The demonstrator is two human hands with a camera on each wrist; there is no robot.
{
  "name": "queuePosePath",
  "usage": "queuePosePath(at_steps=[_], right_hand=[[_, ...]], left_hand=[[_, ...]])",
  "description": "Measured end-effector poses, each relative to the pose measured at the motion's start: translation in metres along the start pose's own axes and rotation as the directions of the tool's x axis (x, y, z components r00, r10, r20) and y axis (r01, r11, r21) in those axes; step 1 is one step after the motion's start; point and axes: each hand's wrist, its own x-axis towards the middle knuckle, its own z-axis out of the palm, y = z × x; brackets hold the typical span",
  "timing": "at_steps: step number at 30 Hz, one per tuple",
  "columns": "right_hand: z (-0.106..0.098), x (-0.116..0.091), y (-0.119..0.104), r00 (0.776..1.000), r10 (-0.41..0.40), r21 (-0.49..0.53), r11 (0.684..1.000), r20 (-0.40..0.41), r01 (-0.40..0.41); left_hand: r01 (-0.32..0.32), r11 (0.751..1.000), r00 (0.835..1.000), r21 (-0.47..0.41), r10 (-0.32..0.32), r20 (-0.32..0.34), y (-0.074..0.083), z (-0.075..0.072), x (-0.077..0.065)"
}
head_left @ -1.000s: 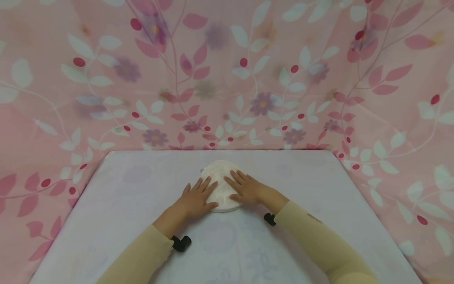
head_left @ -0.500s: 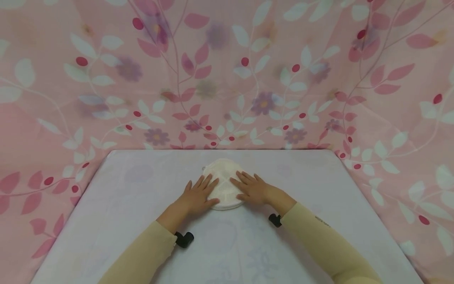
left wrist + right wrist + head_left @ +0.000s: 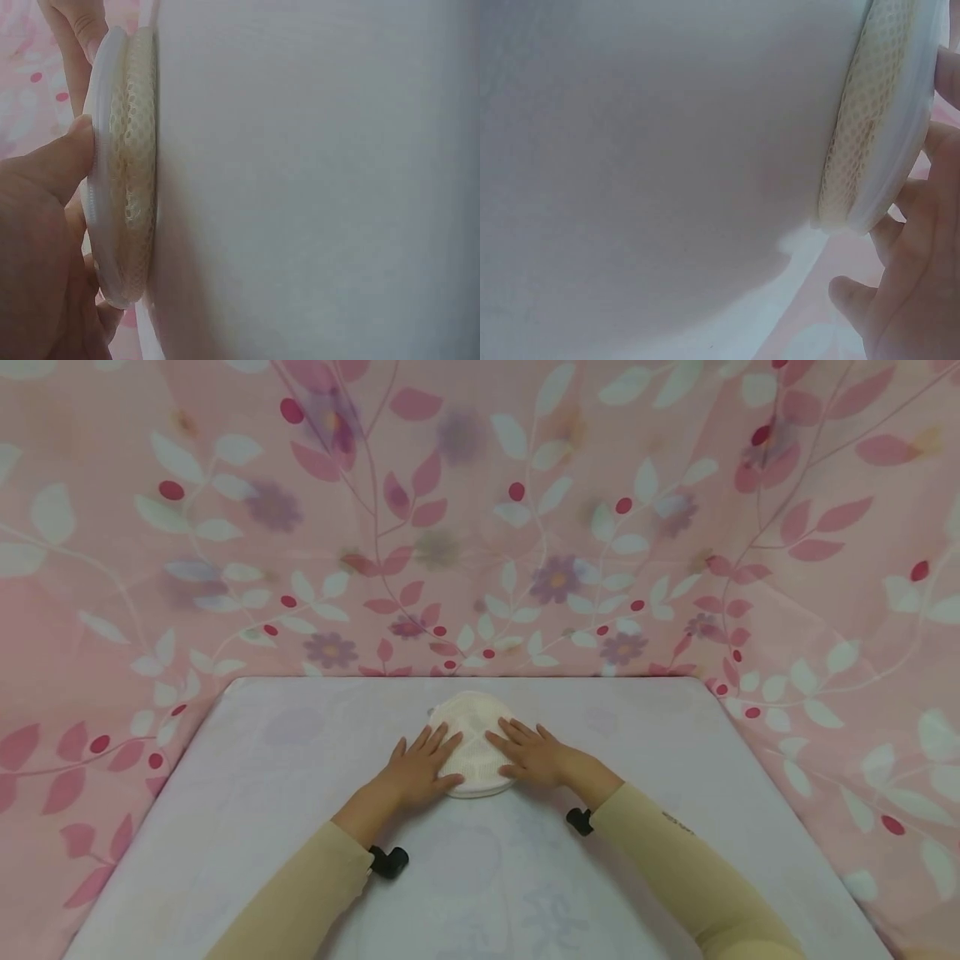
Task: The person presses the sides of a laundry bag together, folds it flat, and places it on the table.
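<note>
A round white mesh laundry bag (image 3: pixel 474 758) lies flat near the middle of the table. My left hand (image 3: pixel 416 772) rests on its left side with fingers spread and straight. On the right side, my right hand (image 3: pixel 538 758) lies likewise, its fingers pointing inward. The left wrist view shows the mesh side wall and a zipped pale rim of the bag (image 3: pixel 139 135), with the left thumb (image 3: pixel 79 142) touching the rim. In the right wrist view, right fingers reach over the upper face of the bag (image 3: pixel 866 120). The fingertips there are partly hidden.
A pale cloth covers the table (image 3: pixel 465 893), whose far edge meets a pink floral curtain (image 3: pixel 480 527). Curtain also hangs at both sides. Each wrist carries a small black camera, such as the left one (image 3: pixel 390 862).
The bag has slid slightly away from me, toward the far edge. My right hand has shifted a little to the right, and my left hand has moved slightly forward.
</note>
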Motion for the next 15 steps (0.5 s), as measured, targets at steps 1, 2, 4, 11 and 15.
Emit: queuePosePath(at_steps=[1,2,4,11,15], right_hand=[[0.001,0.000,0.000,1.000,-0.002,0.003,1.000,-0.002,0.002],[0.001,-0.001,-0.001,1.000,-0.003,0.008,1.000,-0.006,0.003],[0.002,-0.002,-0.002,1.000,-0.002,0.017,1.000,-0.013,0.002],[0.003,-0.010,-0.003,0.998,0.017,0.002,1.000,-0.055,-0.017],[0.000,-0.015,-0.004,0.997,0.010,0.011,1.000,-0.080,-0.009]], left_hand=[[0.001,1.000,1.000,0.010,-0.001,0.000,0.000,0.000,-0.001],[0.000,1.000,1.000,0.018,0.000,-0.007,-0.001,0.001,-0.002],[-0.004,1.000,1.000,0.028,0.005,-0.022,-0.003,0.002,-0.005],[-0.043,0.999,0.993,0.003,0.044,-0.114,-0.002,0.000,-0.015],[-0.057,0.998,0.986,0.008,0.057,-0.155,-0.003,0.001,-0.016]])
